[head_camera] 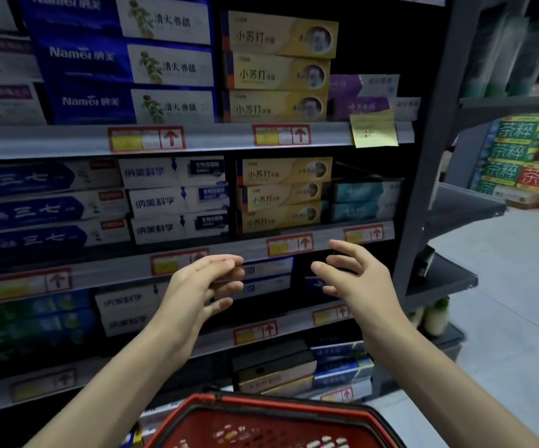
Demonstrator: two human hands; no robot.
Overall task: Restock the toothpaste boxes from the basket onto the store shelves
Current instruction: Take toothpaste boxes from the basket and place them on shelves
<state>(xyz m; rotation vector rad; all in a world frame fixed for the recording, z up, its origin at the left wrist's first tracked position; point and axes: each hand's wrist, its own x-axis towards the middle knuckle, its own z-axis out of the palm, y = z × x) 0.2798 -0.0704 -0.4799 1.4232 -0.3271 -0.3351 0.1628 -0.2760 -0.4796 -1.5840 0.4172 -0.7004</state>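
Currently the left hand and right hand hold nothing, fingers loosely spread; a careless nudge could topple the stacked boxes between them.

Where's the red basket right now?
Head view, bottom centre: the red basket sits nearest the camera, below the raised left hand and right hand.

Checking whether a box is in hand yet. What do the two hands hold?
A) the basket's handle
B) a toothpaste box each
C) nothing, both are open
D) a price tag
C: the left hand and right hand show spread, empty fingers, raised in front of the shelves and above the red basket.
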